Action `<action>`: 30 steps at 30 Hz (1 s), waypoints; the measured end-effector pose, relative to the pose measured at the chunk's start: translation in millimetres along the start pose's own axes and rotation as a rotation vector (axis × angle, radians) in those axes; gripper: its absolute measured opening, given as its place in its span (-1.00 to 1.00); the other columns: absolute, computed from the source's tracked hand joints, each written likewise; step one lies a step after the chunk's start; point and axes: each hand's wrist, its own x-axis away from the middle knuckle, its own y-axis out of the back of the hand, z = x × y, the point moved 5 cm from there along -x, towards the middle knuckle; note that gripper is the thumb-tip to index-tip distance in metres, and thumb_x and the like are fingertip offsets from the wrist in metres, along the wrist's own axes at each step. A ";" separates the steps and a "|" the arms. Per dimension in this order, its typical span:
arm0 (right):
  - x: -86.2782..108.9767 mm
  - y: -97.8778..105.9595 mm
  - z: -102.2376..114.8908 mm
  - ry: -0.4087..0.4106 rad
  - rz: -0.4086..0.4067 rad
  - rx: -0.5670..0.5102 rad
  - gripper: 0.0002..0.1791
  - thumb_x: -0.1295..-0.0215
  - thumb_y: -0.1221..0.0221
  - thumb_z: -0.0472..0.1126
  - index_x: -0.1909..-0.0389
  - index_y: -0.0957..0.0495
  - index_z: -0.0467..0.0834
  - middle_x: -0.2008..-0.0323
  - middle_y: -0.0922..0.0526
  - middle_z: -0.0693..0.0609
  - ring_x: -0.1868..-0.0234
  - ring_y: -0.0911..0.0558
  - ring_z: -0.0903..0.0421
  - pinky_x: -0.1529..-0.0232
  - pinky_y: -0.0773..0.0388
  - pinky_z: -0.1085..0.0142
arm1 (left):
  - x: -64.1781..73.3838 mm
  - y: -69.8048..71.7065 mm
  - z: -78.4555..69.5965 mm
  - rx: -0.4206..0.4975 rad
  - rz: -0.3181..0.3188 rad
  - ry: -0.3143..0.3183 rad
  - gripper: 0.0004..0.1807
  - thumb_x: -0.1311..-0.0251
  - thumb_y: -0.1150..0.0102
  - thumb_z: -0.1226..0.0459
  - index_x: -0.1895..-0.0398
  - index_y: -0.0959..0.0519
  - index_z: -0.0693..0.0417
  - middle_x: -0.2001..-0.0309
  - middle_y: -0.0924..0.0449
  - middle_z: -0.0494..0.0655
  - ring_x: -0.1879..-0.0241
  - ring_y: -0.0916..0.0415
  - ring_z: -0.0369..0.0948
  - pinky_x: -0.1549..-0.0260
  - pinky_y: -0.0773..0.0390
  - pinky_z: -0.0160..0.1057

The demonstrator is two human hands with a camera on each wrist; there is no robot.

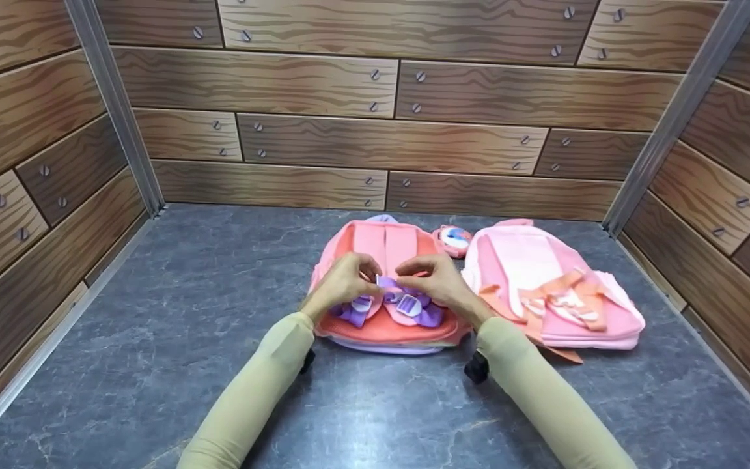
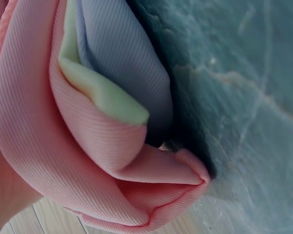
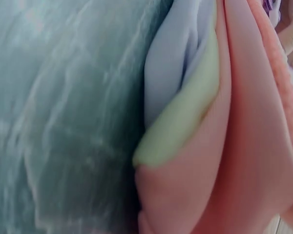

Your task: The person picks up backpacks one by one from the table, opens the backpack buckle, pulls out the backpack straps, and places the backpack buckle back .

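Observation:
A coral backpack [image 1: 385, 333] lies back-side up on the table, its purple webbing straps [image 1: 428, 316] and white slide buckles [image 1: 409, 305] uppermost. Over its middle, my left hand [image 1: 344, 281] pinches a short piece of purple strap between thumb and fingers. Facing it, my right hand [image 1: 441, 281] pinches the strap from the other side, fingertips close to the left ones. Part of the strap is hidden behind the fingers. Both wrist views mostly show the pack's folded side, with coral fabric [image 2: 24, 92], a pale green band [image 3: 183, 131] and a lavender panel [image 2: 127, 53].
To the right, a pink backpack [image 1: 518, 260] with orange straps [image 1: 593, 306] lies beside the coral one. Behind, between the two packs, sits a small round coral item [image 1: 454, 241] with a white and blue face. Wood-print walls [image 1: 323, 140] enclose the dark marbled table [image 1: 219, 286].

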 end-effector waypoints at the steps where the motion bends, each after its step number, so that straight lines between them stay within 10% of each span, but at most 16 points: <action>1: 1.7 -2.8 3.8 0.000 0.020 -0.008 -0.69 -0.18 -0.29 -0.39 0.07 -0.61 -0.46 0.09 -0.66 -0.38 0.21 -0.63 0.11 0.22 -0.54 0.47 | -0.2 0.0 0.0 0.001 -0.002 -0.001 -0.70 0.10 -0.47 0.37 0.26 -0.63 0.24 0.40 -0.67 -0.04 0.43 -0.51 -0.33 0.42 -0.50 -0.42; 10: 4.1 -18.8 8.0 0.009 0.094 -0.064 -0.65 -0.14 -0.32 -0.42 0.04 -0.60 -0.45 0.05 -0.64 -0.38 -0.02 -0.59 -0.27 0.12 -0.56 0.45 | -0.4 0.8 1.6 0.086 -0.040 0.040 -0.66 0.14 -0.51 0.40 0.30 -0.54 0.16 0.39 -0.65 -0.07 0.39 -0.55 -0.29 0.37 -0.54 -0.37; 30: 3.6 -28.4 8.3 0.046 0.039 -0.038 -0.74 -0.07 -0.34 -0.45 0.19 -0.62 -0.46 0.21 -0.67 -0.39 0.19 -0.63 -0.02 0.20 -0.56 0.47 | 3.4 4.0 5.9 0.114 -0.022 0.013 -0.84 0.02 -0.48 0.26 0.46 -0.66 0.11 0.51 -0.62 -0.21 0.54 -0.46 -0.34 0.61 -0.39 -0.41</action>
